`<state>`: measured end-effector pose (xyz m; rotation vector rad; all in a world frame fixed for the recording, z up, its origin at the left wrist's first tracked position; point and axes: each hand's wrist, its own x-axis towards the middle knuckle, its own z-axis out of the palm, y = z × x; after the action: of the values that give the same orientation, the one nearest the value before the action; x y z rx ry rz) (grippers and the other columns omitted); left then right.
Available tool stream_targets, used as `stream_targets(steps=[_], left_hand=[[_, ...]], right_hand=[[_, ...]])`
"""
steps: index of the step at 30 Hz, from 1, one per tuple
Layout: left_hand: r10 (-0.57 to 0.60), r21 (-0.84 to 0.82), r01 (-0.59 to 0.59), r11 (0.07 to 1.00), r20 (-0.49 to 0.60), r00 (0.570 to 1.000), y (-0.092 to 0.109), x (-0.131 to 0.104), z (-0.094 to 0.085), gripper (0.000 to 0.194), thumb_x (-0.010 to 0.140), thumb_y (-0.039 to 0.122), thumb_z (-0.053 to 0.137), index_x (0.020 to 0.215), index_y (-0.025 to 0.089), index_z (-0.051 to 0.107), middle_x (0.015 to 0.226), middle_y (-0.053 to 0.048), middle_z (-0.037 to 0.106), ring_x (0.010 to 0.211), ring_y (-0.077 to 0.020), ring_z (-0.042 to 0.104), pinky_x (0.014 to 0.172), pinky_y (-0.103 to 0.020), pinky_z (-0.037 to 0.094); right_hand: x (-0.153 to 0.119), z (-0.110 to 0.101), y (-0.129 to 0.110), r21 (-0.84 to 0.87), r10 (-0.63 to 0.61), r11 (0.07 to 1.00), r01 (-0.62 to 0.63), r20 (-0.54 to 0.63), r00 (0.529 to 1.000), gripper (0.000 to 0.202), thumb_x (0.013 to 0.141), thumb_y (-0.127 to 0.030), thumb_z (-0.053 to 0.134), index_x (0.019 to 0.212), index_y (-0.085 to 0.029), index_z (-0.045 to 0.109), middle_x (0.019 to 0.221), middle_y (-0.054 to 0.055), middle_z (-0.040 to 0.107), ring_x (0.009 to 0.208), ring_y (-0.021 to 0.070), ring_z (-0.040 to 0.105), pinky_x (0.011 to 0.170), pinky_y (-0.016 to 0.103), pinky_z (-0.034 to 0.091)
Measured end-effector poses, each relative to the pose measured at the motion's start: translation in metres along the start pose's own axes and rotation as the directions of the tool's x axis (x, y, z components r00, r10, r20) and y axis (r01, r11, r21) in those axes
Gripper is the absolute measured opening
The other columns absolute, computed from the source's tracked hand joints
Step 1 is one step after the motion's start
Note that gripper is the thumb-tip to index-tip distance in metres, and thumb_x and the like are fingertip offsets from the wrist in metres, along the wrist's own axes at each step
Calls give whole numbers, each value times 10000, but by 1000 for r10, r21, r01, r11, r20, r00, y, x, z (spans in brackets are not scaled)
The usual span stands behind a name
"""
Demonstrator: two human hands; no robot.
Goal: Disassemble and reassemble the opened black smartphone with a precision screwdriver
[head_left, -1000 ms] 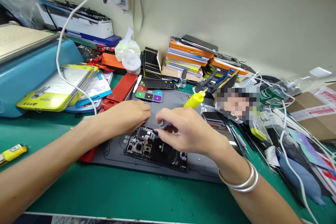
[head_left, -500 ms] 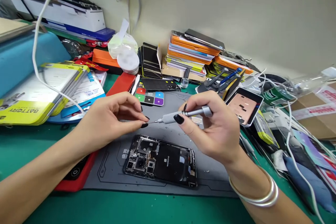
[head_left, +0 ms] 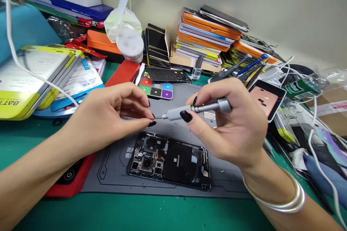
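Observation:
A grey precision screwdriver is pinched between the thumb and fingers of my right hand, its thin bit pointing left. My left hand pinches at the tip of that bit with thumb and fingertips; whether a tiny part is also held there is hidden. Below both hands lies a phone without its back cover, cameras and inner parts exposed, flat on a grey work mat. Behind the hands sits a holder with coloured squares.
A red device with a power button lies under my left forearm. Yellow battery packs fill the left side. Stacked orange boxes stand at the back. At right are a white-framed phone, cables and a cardboard box.
The view has moved closer and tilted down slightly, shifting the surroundings. My hands keep their pose, with the left fingertips still at the screwdriver's bit. The opened phone stays on the mat.

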<state>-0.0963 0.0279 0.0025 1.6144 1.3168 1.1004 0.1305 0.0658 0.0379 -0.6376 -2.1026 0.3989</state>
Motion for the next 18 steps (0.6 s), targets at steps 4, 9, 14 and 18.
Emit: stream_targets(steps=[4,9,14,18], left_hand=[[127,246,-126,961,12,992,-1,-2,0,138,779,202,725,883,245,646,750,109,759,686,-41,740,674,-64,539],[378,435,-409,802,161,912,0,-4,3,60,827,152,587,833,210,601,720,106,742,634,-18,717,609,-38,496],[399,443,-471,763,251,882,4,-3,-3,79,828,187,563,819,206,639,630,122,700,463,15,586,541,-43,444],[260,395,-360,845,284,923,7,-2,-18,88,798,263,599,794,222,677,591,121,697,478,-27,619,533,-98,458]], right_hand=[[0,-2,-11,-126,-56,989,81,185,981,235,845,-87,617,990,-251,533,942,3,686,823,155,683,754,296,579],[-1,-3,-25,-196,-89,965,177,389,917,188,909,-110,557,1022,-259,576,982,8,736,930,173,716,808,276,573],[-4,-2,-28,-192,-58,970,150,416,908,273,937,-136,546,1196,-218,574,977,22,714,900,161,701,765,259,557],[3,-1,-37,-188,-15,976,108,439,898,248,923,-119,541,1125,-252,595,994,21,716,842,145,688,712,241,557]])
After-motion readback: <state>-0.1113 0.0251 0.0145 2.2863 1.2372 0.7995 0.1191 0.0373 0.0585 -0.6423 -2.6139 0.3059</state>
